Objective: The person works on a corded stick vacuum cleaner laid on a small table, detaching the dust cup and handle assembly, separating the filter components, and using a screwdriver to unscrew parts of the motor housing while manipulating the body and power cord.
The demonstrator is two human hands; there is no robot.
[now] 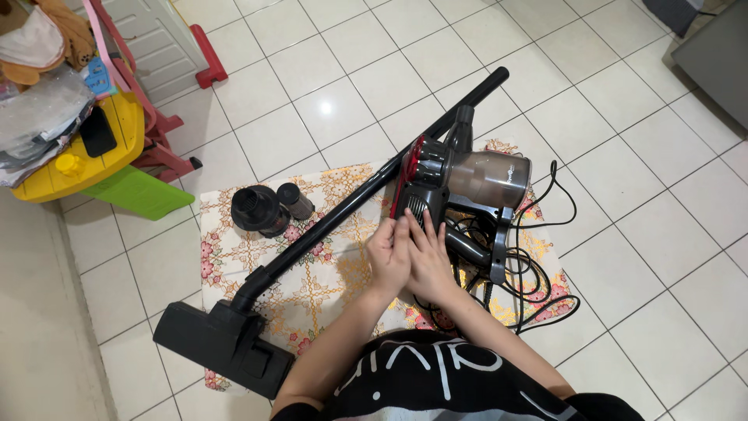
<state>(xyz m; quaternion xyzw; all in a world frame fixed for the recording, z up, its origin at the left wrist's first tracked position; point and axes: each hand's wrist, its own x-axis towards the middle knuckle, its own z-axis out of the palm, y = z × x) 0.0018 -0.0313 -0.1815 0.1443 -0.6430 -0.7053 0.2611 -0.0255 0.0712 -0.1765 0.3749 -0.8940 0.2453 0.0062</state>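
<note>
The vacuum lies on the floral cloth before you; your left hand and right hand rest flat on its vented body, fingers extended, gripping nothing, cord coiled beside

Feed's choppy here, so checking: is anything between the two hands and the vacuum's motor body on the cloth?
Nothing visible. The left hand and right hand already rest directly on the vacuum body. The black cord coils to its right and the black filter parts lie left, beyond the tube.
</note>
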